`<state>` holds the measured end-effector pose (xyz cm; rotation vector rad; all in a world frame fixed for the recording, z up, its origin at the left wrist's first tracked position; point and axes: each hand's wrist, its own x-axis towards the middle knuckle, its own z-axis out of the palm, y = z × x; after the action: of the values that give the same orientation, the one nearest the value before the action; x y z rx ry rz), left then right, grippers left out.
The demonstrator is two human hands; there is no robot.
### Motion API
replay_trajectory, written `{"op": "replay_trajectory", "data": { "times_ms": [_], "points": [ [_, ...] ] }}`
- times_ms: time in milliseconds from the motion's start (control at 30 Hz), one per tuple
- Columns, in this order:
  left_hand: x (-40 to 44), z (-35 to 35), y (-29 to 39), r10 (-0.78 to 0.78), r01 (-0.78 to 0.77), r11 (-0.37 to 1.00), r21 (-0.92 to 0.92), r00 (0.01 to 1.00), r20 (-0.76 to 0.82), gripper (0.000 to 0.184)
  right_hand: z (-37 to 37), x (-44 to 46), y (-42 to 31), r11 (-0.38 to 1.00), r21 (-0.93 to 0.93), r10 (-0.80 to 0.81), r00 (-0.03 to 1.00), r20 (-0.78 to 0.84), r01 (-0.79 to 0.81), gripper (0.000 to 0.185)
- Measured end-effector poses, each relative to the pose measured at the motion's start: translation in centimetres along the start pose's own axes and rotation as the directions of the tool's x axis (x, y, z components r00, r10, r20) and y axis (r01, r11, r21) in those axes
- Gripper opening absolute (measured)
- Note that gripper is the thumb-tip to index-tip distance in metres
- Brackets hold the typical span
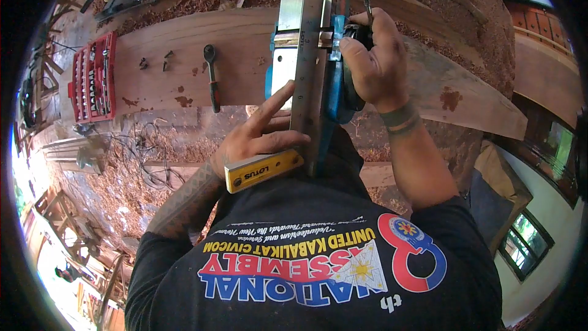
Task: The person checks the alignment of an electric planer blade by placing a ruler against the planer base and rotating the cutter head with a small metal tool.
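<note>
The square could slip across the upturned sole of the planer, if the pressure of the left hand is made uneven; its steel edge might then be knocked against the cutter slot, and the cutting edge be nicked. A fingertip could also be cut, should the left hand be slid higher in the frame, toward this slot. If the hold of the right hand is loosened, the planer may be tipped, probably, because its weight is high above the lap. The planer is found at upper centre, to the left of the right hand, whose fingers are closed around its dark side part; a metal rod is seen above them. The square's ruler is clamped by the left fingers near its lower end, while its yellow stock is placed just below that hand.
</note>
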<state>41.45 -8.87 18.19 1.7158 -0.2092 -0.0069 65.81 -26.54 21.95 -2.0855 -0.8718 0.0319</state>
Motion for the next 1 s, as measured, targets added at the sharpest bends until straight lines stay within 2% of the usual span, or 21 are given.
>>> {"op": "replay_trajectory", "data": {
  "times_ms": [100,200,300,367,433,600,667,733,800,933,1000],
  "points": [
    [-0.23,0.01,0.07,-0.075,0.076,0.995,-0.063,0.997,0.012,0.048,0.04,-0.01,0.08,1.0,0.001,-0.006,1.0,-0.006,0.006,0.037],
    [-0.24,0.04,0.03,-0.049,0.049,0.997,-0.06,0.999,0.003,0.053,0.1,0.02,0.1,1.0,0.02,0.006,1.0,-0.003,-0.006,0.036],
    [-0.32,0.14,0.06,-0.114,0.115,0.984,-0.136,0.993,0.017,0.06,0.1,-0.03,0.15,1.0,0.026,-0.003,1.0,-0.007,0.004,0.036],
    [-0.37,0.22,-0.03,-0.214,0.215,0.943,-0.253,0.976,0.029,0.062,0.11,-0.07,0.08,1.0,0.02,-0.007,1.0,-0.012,0.007,0.035],
    [-0.38,0.24,-0.03,-0.211,0.209,0.945,-0.25,0.977,0.02,0.063,0.09,-0.07,0.13,1.0,0.017,-0.002,1.0,-0.009,0.002,0.036],
    [-0.07,0.12,0.25,0.023,-0.023,1.0,-0.005,0.999,-0.028,0.06,0.17,-0.13,0.18,1.0,0.014,0.005,1.0,-0.014,-0.005,0.037],
    [-0.32,0.19,0.22,-0.15,0.148,0.975,-0.168,0.989,0.001,0.059,0.2,-0.14,0.11,1.0,0.018,0.016,1.0,-0.018,-0.016,0.038],
    [-0.44,0.19,-0.03,-0.159,0.158,0.97,-0.184,0.987,0.009,0.06,0.2,-0.12,0.08,1.0,0.016,0.016,1.0,-0.016,-0.015,0.038],
    [-0.29,0.07,-0.4,-0.006,0.005,0.998,-0.055,1.0,-0.011,0.062,0.18,-0.09,-0.01,1.0,0.013,0.023,1.0,-0.017,-0.022,0.038],
    [-0.18,-0.05,-0.2,-0.164,0.161,0.969,-0.185,0.987,0.003,0.046,0.19,0.06,-0.37,0.999,0.0,0.035,0.999,-0.034,-0.035,0.036],
    [-0.11,-0.04,-0.12,-0.137,0.134,0.979,-0.155,0.991,-0.006,0.047,0.18,0.15,-0.47,1.0,-0.011,0.029,0.999,-0.042,-0.03,0.035]
  ]
}}
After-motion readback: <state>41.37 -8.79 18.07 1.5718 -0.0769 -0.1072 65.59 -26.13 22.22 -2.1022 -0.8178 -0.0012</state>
